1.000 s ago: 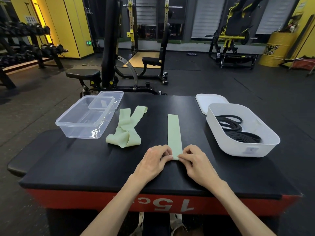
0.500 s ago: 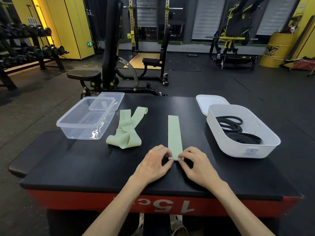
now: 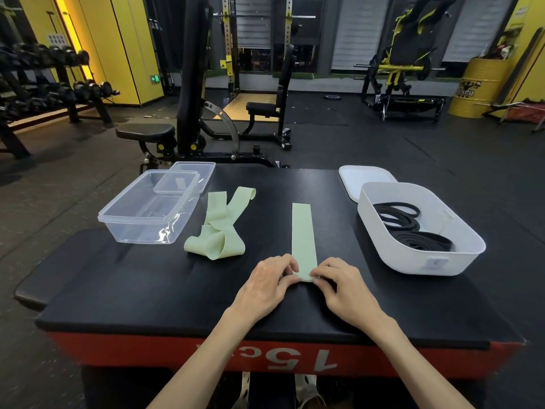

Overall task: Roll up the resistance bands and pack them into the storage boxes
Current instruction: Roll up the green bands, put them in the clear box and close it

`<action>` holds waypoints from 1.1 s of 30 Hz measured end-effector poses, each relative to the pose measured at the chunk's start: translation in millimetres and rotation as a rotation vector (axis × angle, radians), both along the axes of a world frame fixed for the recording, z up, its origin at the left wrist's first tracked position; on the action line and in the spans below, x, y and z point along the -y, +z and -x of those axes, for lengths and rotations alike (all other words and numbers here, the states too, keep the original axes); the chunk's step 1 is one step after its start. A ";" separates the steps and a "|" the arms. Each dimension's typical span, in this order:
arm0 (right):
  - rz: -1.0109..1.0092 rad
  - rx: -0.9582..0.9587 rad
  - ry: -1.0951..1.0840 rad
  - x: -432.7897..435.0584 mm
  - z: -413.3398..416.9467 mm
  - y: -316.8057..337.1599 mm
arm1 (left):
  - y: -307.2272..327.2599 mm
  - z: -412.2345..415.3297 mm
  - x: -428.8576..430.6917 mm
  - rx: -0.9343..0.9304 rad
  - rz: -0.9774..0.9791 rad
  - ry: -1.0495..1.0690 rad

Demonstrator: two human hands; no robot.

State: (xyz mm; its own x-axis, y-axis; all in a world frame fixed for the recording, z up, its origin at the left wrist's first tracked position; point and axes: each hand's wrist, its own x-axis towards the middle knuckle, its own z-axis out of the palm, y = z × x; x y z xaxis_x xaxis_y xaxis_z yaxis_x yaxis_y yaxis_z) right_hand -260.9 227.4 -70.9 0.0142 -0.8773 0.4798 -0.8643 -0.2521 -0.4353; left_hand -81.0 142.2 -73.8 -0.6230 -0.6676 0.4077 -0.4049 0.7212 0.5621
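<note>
1 green band point(image 3: 302, 231) lies flat, long axis fwd.

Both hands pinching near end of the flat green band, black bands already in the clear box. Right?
One thing is off: the black bands lie in the white box on the right, not the clear box, as the head view shows. The rest holds: the left hand and right hand pinch the near end of the flat green band.

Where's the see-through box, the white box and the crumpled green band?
see-through box point(image 3: 135, 219), head view, front rim
white box point(image 3: 418, 264), head view, front wall
crumpled green band point(image 3: 218, 246), head view, front loop
</note>
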 end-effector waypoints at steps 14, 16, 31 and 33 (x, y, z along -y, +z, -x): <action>0.003 0.019 -0.013 0.0 -1.5 0.8 | 1.0 1.6 0.1 -0.037 0.051 0.009; 0.005 0.007 0.000 -0.5 -2.1 2.5 | 1.3 1.6 0.1 -0.040 0.054 0.003; 0.009 0.026 -0.023 1.5 -0.2 1.3 | -0.8 1.3 3.9 -0.044 0.028 -0.020; 0.012 0.009 -0.035 2.5 -0.8 1.3 | -0.8 2.4 4.4 -0.045 0.020 -0.011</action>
State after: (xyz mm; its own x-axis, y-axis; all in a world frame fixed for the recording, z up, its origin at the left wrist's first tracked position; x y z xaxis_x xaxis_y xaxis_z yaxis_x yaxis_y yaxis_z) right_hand -260.1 224.8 -69.6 -0.0210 -0.8713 0.4903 -0.8690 -0.2266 -0.4398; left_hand -83.4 137.8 -74.6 -0.6110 -0.6521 0.4488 -0.3709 0.7367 0.5655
